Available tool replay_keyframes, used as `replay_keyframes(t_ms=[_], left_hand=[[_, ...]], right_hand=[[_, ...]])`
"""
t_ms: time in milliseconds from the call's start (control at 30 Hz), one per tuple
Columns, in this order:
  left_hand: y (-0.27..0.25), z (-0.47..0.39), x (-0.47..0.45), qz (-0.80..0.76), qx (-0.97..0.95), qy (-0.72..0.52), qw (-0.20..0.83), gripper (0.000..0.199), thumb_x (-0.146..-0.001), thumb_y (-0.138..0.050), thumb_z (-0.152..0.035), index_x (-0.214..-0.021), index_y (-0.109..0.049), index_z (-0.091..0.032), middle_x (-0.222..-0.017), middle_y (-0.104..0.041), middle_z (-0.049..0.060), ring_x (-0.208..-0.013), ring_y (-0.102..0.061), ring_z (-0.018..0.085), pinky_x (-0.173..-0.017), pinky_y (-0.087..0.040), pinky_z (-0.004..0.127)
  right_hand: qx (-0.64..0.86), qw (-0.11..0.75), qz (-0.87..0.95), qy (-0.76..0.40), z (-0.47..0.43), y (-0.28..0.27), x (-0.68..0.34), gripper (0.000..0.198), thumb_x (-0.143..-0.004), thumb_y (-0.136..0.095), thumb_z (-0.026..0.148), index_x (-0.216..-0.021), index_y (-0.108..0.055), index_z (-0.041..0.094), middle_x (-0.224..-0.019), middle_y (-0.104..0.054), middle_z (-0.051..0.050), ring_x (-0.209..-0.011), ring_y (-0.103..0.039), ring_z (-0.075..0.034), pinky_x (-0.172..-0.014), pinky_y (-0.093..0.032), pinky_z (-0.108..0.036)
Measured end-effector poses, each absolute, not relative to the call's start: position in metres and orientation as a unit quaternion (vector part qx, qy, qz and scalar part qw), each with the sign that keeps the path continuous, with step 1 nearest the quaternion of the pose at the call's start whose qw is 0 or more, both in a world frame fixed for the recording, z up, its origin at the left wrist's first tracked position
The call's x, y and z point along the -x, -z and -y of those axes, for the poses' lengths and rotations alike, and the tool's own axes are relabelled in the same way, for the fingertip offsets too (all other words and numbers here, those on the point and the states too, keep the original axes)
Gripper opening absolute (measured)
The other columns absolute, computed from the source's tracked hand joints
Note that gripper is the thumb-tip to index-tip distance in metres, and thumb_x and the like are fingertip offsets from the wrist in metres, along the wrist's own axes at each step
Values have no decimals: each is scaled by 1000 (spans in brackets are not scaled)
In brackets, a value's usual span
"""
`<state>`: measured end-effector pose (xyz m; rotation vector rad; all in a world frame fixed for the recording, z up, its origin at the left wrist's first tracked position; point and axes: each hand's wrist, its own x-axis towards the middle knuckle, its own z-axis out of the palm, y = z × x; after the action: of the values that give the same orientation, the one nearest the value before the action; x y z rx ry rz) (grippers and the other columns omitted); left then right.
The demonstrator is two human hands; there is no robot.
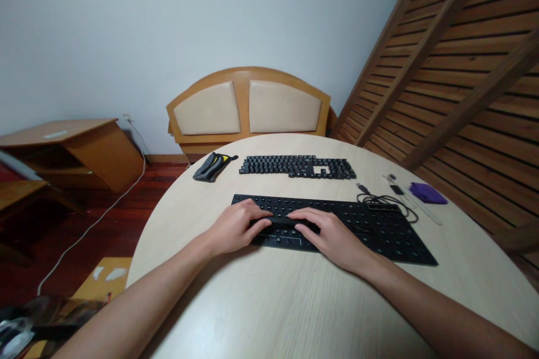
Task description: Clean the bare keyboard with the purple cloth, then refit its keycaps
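Observation:
A black keyboard [349, 228] without keycaps lies slightly turned on the round table, its switch posts showing. Just over its near left part, a long black space bar keycap [282, 220] is pinched at both ends. My left hand [239, 225] is closed on its left end, thumb below and fingers above. On the right end, my right hand [332, 235] is closed the same way. Whether the keycap touches the keyboard I cannot tell. Behind, loose black keycaps [269, 164] are laid out in keyboard order, with a gap toward the right.
A coiled black cable [381, 199] lies at the keyboard's far right, near a brush-like tool [396, 189] and a purple cloth [427, 193]. Grey and yellow gloves [213, 167] lie at the back left. The round table's [177, 224] edge curves around everything.

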<state>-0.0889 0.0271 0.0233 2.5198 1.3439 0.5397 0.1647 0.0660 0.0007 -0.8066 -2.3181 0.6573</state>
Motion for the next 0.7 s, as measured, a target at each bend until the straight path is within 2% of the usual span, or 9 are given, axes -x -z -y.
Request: replay_keyframes(t_ms=[500, 700], left_hand=[[-22, -28, 91, -437, -874, -169, 128, 31, -101, -44, -29, -120, -67, -20, -104, -72, 7, -95, -62, 22, -85, -50, 38], [-21, -31, 97, -420, -873, -186, 164, 30, -100, -46, -29, -119, -67, -22, -106, -73, 6, -95, -63, 22, -86, -49, 38]], right_hand=[[323, 272, 868, -263, -66, 2, -166, 24, -96, -54, 22, -116, -68, 25, -115, -73, -4, -107, -67, -20, -96, -52, -38], [319, 271, 876, -240, -66, 4, -166, 23, -97, -53, 24, -114, -69, 26, -108, -73, -5, -101, -68, -20, -91, -53, -36]])
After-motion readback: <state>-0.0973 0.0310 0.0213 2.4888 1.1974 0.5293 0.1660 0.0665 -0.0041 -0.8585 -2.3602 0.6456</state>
